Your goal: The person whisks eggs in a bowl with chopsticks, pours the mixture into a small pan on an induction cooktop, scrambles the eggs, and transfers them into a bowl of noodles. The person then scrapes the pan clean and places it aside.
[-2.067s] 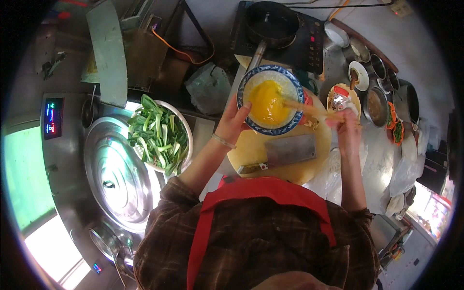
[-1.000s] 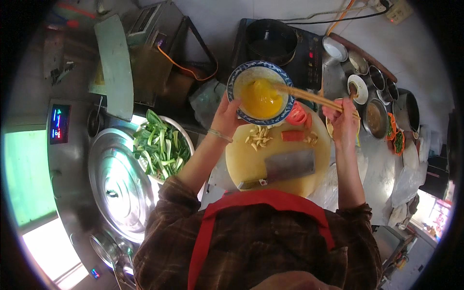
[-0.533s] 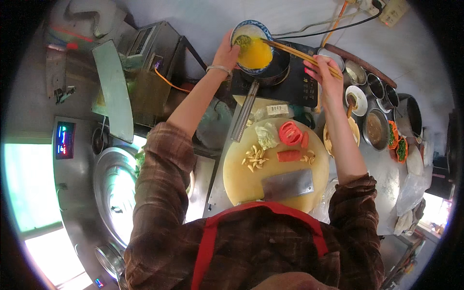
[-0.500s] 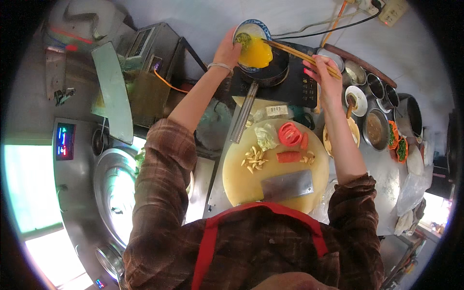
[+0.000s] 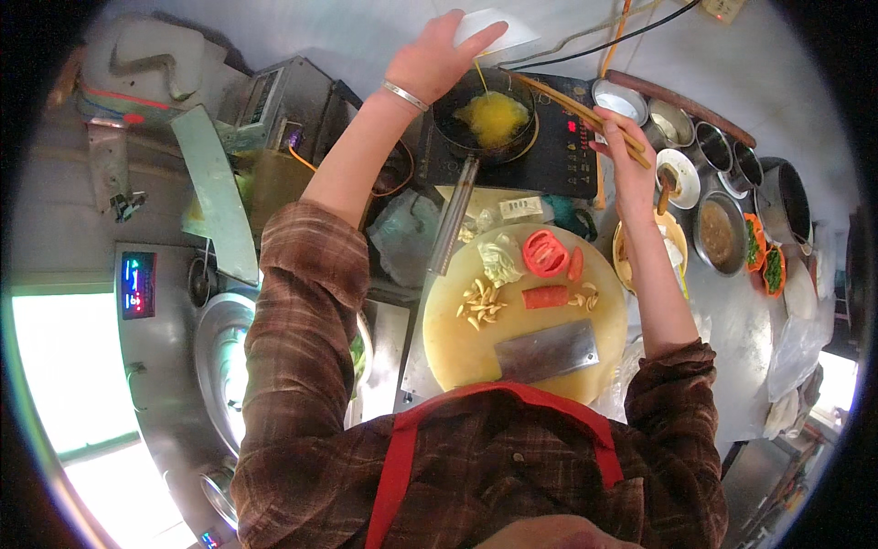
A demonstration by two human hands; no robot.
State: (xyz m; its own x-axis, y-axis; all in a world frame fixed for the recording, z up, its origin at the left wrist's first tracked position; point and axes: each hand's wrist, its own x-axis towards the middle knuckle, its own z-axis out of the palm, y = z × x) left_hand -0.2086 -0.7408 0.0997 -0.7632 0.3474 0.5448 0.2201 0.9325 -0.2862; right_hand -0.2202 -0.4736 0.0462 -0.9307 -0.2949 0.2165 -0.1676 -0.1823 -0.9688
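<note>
The left hand (image 5: 430, 59) is gripping the bowl (image 5: 489, 29), tipped so its white underside is showing, and a thin stream of beaten egg (image 5: 492, 119) is running down from it into the black pan (image 5: 485, 114) just below the grip. The right hand (image 5: 626, 151) is clenched around a pair of chopsticks (image 5: 572, 105), whose tips are reaching leftward over the pan's rim.

The pan's long handle (image 5: 450, 224) is pointing back toward the person, beneath the left wrist. Below the right hand, the round cutting board (image 5: 457, 352) is carrying tomato pieces (image 5: 546, 253), garlic (image 5: 480, 306) and a cleaver (image 5: 547, 350). Small seasoning bowls (image 5: 677, 174) are crowding just right of the chopstick grip.

Half a second ago the bowl was sitting upright with the egg inside; now it is turned over and the egg is pooling in the pan.

Bare wall is lying beyond the bowl, and the cooktop (image 5: 558, 151) between the hands is staying open.
</note>
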